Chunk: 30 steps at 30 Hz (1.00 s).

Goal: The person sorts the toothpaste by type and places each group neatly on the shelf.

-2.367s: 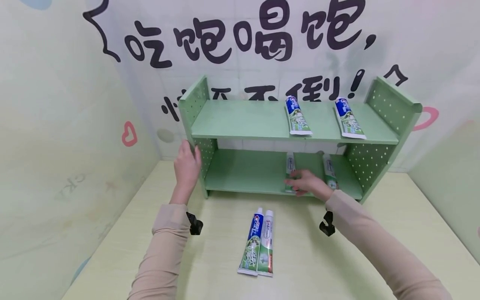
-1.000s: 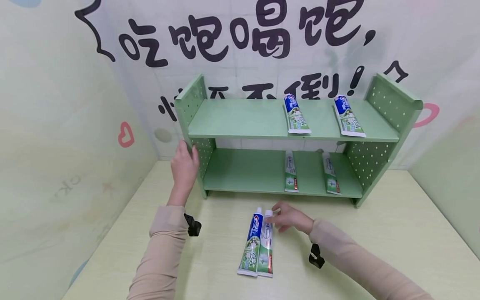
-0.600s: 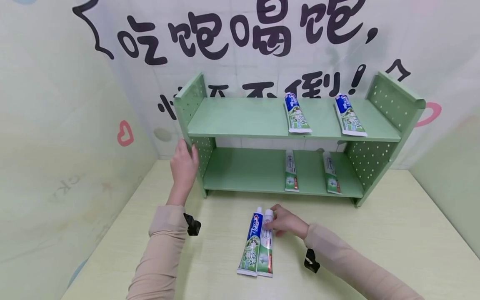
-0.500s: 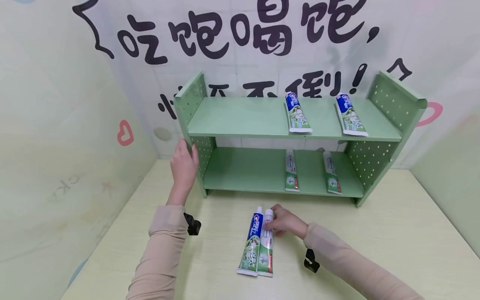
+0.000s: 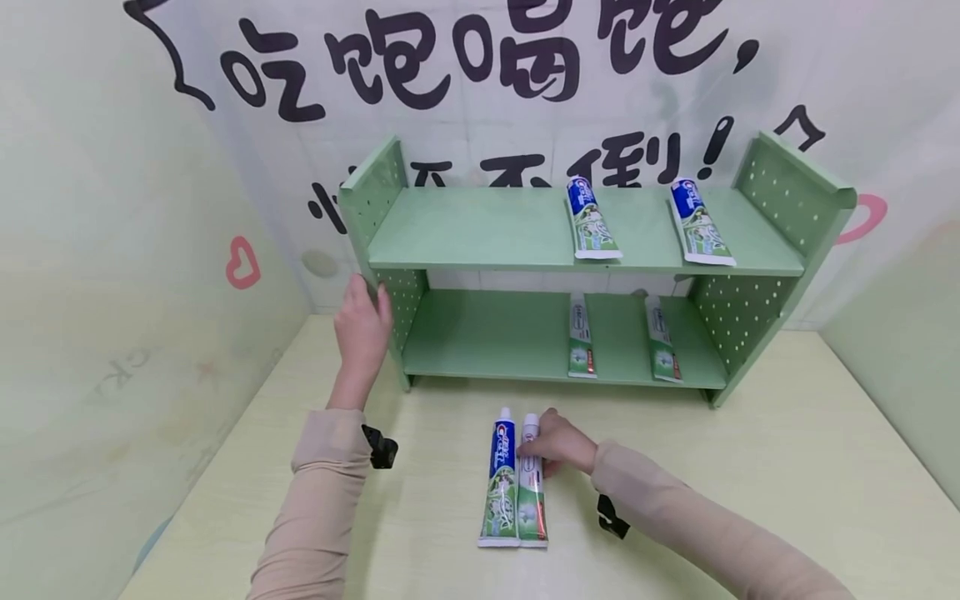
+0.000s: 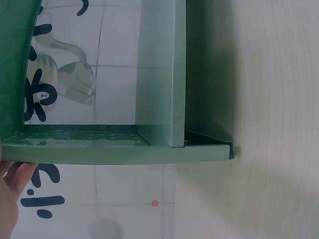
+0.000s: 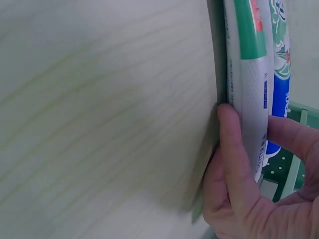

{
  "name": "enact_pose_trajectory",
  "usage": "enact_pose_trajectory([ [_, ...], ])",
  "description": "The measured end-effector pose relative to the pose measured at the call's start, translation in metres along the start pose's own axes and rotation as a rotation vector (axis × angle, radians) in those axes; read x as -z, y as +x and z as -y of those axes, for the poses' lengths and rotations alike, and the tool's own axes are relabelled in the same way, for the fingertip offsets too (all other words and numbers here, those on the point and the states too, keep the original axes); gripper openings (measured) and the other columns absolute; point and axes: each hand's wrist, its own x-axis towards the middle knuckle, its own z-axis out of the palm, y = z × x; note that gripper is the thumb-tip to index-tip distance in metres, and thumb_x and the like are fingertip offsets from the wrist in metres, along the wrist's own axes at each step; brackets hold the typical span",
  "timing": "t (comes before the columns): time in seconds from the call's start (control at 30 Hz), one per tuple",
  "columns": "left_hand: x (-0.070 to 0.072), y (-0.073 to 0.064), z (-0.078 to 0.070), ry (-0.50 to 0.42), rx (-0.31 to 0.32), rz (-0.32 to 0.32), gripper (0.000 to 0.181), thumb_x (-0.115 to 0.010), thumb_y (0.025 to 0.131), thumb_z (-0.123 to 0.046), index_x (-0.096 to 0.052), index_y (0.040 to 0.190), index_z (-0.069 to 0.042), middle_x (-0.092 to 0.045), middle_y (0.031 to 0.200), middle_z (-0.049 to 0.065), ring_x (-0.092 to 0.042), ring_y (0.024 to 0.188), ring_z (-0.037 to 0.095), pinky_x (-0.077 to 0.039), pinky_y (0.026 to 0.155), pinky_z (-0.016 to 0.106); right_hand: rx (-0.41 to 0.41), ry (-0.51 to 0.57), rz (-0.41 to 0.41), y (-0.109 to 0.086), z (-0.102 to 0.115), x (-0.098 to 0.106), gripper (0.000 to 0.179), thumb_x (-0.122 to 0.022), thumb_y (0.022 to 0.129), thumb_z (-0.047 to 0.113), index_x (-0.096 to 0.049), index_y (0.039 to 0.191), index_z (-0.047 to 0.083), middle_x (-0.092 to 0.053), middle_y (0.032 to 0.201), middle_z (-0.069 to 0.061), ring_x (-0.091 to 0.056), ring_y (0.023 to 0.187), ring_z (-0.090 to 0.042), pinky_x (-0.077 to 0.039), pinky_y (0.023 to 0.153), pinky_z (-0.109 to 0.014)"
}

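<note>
My right hand [image 5: 561, 442] pinches a white and green toothpaste tube [image 5: 532, 492] near its cap end, thumb on one side and fingers on the other in the right wrist view. Close along its left side lies a blue and green toothpaste tube [image 5: 501, 487], both with caps toward the shelf. My left hand [image 5: 363, 325] grips the left side panel of the green two-tier shelf [image 5: 480, 227]; in the left wrist view only part of that hand [image 6: 11, 199] shows at the panel's edge.
On the upper tier lie two blue and green tubes, one nearer the middle [image 5: 591, 218] and one to the right [image 5: 701, 223]. Two white and green tubes, a middle one [image 5: 581, 337] and a right one [image 5: 662, 340], lie on the lower tier. A lettered wall [image 5: 480, 108] stands behind.
My right hand has come down from the lower tier to the front white and green tube and taken hold of it. The two front tubes have straightened slightly. My left hand stays on the panel.
</note>
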Motion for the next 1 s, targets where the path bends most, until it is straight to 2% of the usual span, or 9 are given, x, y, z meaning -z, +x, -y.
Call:
enact_pose_trajectory([
  [0.13,0.002,0.0,0.001,-0.001,0.002,0.0,0.028,-0.044,0.095,-0.02,-0.046,0.099,0.007,-0.054,0.081,0.023,-0.053,0.064,0.038,-0.046,0.056,0.049,-0.01,-0.013,0.007,0.0,0.002,-0.004,0.067,-0.067,0.078,0.008,-0.024,0.123,-0.019,-0.058,0.076,-0.016,-0.061,0.056,-0.019,-0.055,0.051,-0.03],
  [0.23,0.002,0.0,0.001,-0.001,0.007,0.001,0.027,-0.044,0.095,-0.019,-0.046,0.099,0.007,-0.054,0.081,0.022,-0.053,0.064,0.038,-0.046,0.056,0.048,-0.014,-0.037,0.007,0.0,0.004,-0.006,0.06,-0.064,0.08,0.008,-0.027,0.12,-0.018,-0.059,0.077,-0.019,-0.061,0.052,-0.02,-0.054,0.049,-0.03],
  [0.33,0.002,0.001,0.002,0.003,0.006,0.004,0.026,-0.045,0.094,-0.019,-0.047,0.099,0.007,-0.053,0.08,0.022,-0.053,0.064,0.037,-0.046,0.055,0.047,-0.026,-0.077,0.0,0.0,0.005,-0.009,0.062,-0.061,0.082,0.008,-0.024,0.123,-0.02,-0.054,0.093,-0.03,-0.06,0.05,-0.021,-0.053,0.046,-0.03],
  [0.43,0.002,0.001,0.002,0.001,0.0,0.004,0.026,-0.045,0.094,-0.019,-0.047,0.099,0.007,-0.054,0.08,0.022,-0.054,0.065,0.037,-0.047,0.056,0.047,-0.043,-0.104,-0.022,0.0,0.005,-0.012,0.066,-0.059,0.084,0.008,-0.018,0.128,-0.019,-0.041,0.108,-0.036,-0.059,0.051,-0.023,-0.053,0.044,-0.029],
  [0.6,0.002,0.001,0.001,-0.001,0.006,0.006,0.027,-0.045,0.094,-0.019,-0.047,0.099,0.007,-0.054,0.081,0.022,-0.055,0.065,0.038,-0.048,0.056,0.048,-0.04,-0.109,-0.032,-0.002,0.006,-0.014,0.064,-0.059,0.084,0.007,-0.018,0.127,-0.019,-0.034,0.119,-0.04,-0.058,0.054,-0.024,-0.052,0.043,-0.03],
  [0.73,0.004,0.001,0.0,0.002,0.011,0.021,0.027,-0.045,0.094,-0.019,-0.047,0.099,0.007,-0.055,0.082,0.022,-0.055,0.065,0.038,-0.049,0.056,0.047,-0.015,-0.127,-0.012,-0.004,0.005,-0.012,0.065,-0.058,0.085,0.008,-0.017,0.128,-0.02,-0.039,0.111,-0.037,-0.058,0.054,-0.023,-0.051,0.042,-0.029],
  [0.87,0.005,0.0,0.0,-0.002,0.016,0.034,0.027,-0.044,0.095,-0.02,-0.047,0.1,0.007,-0.055,0.082,0.022,-0.055,0.065,0.037,-0.049,0.055,0.046,0.011,-0.127,0.01,-0.006,0.004,-0.006,0.07,-0.058,0.085,0.009,-0.014,0.13,-0.021,-0.05,0.09,-0.025,-0.058,0.053,-0.021,-0.051,0.043,-0.029],
  [1.0,0.004,0.0,0.0,-0.005,0.02,0.034,0.028,-0.044,0.095,-0.02,-0.047,0.101,0.007,-0.055,0.082,0.022,-0.055,0.064,0.037,-0.048,0.055,0.046,0.026,-0.103,0.03,-0.009,0.006,0.002,0.071,-0.058,0.085,0.011,-0.013,0.13,-0.02,-0.053,0.081,-0.018,-0.059,0.054,-0.021,-0.052,0.045,-0.03],
])
